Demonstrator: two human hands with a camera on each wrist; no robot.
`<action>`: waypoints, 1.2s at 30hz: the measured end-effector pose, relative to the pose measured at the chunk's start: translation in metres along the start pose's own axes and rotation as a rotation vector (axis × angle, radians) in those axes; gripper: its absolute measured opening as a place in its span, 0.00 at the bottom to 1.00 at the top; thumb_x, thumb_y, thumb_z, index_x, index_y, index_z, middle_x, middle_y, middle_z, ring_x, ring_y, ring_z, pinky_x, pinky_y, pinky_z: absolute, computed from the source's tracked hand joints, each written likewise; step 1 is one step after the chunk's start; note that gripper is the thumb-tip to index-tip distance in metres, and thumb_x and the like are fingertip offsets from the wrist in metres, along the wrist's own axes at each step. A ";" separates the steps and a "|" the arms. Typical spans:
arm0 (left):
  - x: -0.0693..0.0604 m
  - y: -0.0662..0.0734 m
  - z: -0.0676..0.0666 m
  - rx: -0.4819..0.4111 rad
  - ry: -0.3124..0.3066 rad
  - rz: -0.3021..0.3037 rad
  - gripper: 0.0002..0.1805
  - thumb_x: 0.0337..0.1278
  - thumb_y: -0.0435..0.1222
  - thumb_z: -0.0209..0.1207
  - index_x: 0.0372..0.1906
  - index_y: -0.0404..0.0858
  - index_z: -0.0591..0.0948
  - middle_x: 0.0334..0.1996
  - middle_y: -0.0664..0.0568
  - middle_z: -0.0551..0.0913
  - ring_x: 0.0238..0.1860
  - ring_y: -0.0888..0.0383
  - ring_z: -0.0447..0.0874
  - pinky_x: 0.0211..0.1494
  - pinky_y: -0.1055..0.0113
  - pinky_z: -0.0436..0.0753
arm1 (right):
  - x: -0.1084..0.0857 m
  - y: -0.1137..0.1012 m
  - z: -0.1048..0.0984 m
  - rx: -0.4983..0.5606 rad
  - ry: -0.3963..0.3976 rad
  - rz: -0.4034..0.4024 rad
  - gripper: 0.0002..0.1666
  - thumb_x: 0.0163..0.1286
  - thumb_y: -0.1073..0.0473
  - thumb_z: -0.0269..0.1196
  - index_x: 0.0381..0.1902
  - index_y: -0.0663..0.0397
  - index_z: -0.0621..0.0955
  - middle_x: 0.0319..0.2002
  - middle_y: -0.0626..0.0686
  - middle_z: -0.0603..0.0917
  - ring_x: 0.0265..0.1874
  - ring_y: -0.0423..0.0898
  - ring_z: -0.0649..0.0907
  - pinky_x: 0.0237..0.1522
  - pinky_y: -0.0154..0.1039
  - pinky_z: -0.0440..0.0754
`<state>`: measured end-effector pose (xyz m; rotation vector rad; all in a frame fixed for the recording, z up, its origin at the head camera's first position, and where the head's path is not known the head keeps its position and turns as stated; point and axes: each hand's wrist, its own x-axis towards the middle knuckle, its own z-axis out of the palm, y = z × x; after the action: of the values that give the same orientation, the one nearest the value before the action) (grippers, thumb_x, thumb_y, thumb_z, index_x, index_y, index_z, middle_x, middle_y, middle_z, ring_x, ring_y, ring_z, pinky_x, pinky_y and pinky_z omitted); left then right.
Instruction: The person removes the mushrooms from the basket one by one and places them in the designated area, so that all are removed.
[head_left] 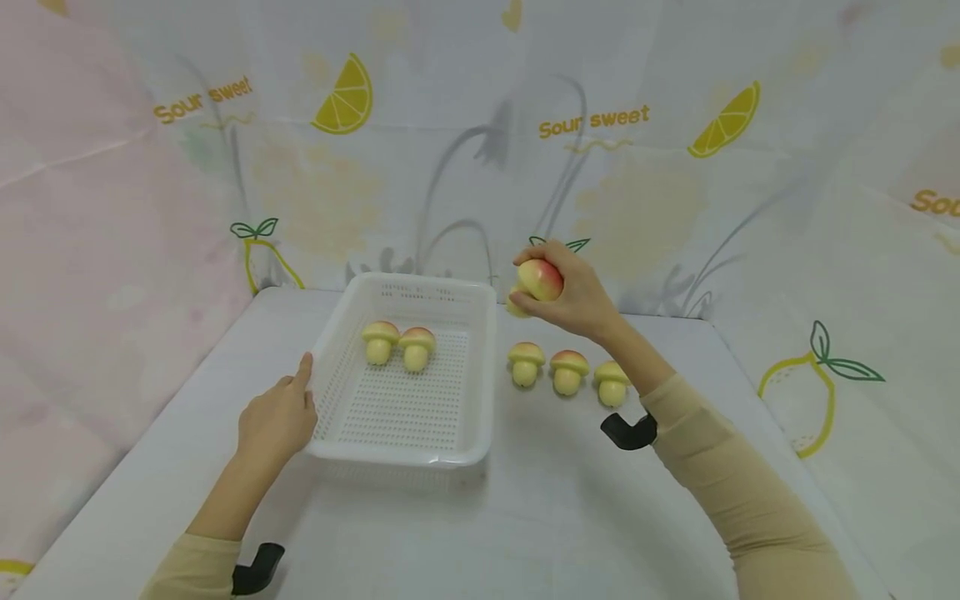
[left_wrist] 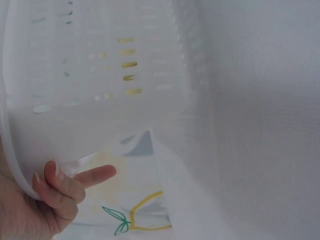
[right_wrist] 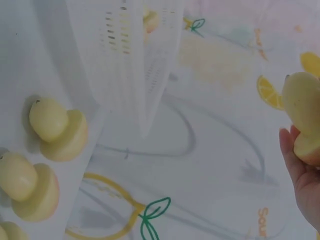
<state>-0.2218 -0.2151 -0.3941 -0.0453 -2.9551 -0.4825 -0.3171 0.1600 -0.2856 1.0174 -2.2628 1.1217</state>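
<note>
A white perforated plastic basket (head_left: 405, 454) stands left of centre in the head view, with two toy mushrooms (head_left: 417, 348) lying inside. My left hand (head_left: 277, 421) holds its left rim; in the left wrist view the hand's fingers (left_wrist: 62, 192) are curled at the rim, one finger pointing out. Raised over the table, right of the basket, my right hand (head_left: 573, 292) grips another toy mushroom (head_left: 542, 280) with a yellow stem and pinkish-red cap. Fingers and thumb wrap round its cap in the right wrist view, where the mushroom (right_wrist: 305, 105) is partly cut off.
Three more toy mushrooms (head_left: 568, 372) lie in a row on the white table (head_left: 525, 517), right of the basket; the right forearm partly covers the last one. A printed cloth (head_left: 450, 167) with lemon drawings hangs behind the table.
</note>
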 end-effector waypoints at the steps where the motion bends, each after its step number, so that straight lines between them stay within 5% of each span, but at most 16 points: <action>1: 0.000 0.000 0.000 -0.001 -0.004 -0.002 0.29 0.66 0.31 0.44 0.70 0.26 0.57 0.48 0.25 0.76 0.14 0.53 0.65 0.16 0.63 0.68 | -0.002 0.001 -0.001 -0.005 0.000 0.004 0.23 0.52 0.65 0.74 0.46 0.58 0.79 0.46 0.54 0.80 0.34 0.46 0.76 0.35 0.38 0.77; 14: -0.002 -0.001 0.001 0.002 0.014 0.011 0.29 0.66 0.30 0.44 0.70 0.25 0.58 0.44 0.26 0.78 0.13 0.54 0.62 0.15 0.64 0.67 | -0.023 -0.023 -0.015 -0.044 0.013 -0.026 0.23 0.47 0.76 0.72 0.42 0.71 0.77 0.41 0.65 0.80 0.35 0.52 0.77 0.37 0.28 0.73; 21: -0.001 -0.001 0.001 0.007 0.009 0.000 0.29 0.66 0.31 0.44 0.70 0.26 0.58 0.44 0.26 0.77 0.14 0.53 0.64 0.15 0.63 0.68 | -0.036 0.013 -0.018 -0.077 0.011 0.003 0.25 0.49 0.68 0.75 0.46 0.61 0.79 0.44 0.55 0.80 0.37 0.45 0.76 0.38 0.32 0.74; 28: 0.000 -0.001 0.001 0.008 0.015 0.003 0.29 0.66 0.31 0.44 0.70 0.26 0.58 0.41 0.28 0.78 0.13 0.53 0.64 0.15 0.63 0.67 | -0.047 0.005 -0.020 -0.082 0.004 0.037 0.26 0.47 0.72 0.75 0.44 0.66 0.78 0.42 0.60 0.79 0.33 0.47 0.75 0.35 0.27 0.72; 36: -0.001 0.000 0.001 0.003 0.015 0.009 0.29 0.66 0.31 0.44 0.70 0.26 0.57 0.44 0.26 0.77 0.13 0.54 0.63 0.15 0.64 0.67 | -0.062 0.025 -0.013 -0.043 -0.058 0.125 0.23 0.52 0.65 0.74 0.46 0.58 0.79 0.44 0.53 0.80 0.34 0.44 0.77 0.35 0.32 0.77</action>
<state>-0.2213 -0.2145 -0.3954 -0.0538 -2.9398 -0.4752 -0.2952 0.2076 -0.3297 0.9145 -2.4150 1.1007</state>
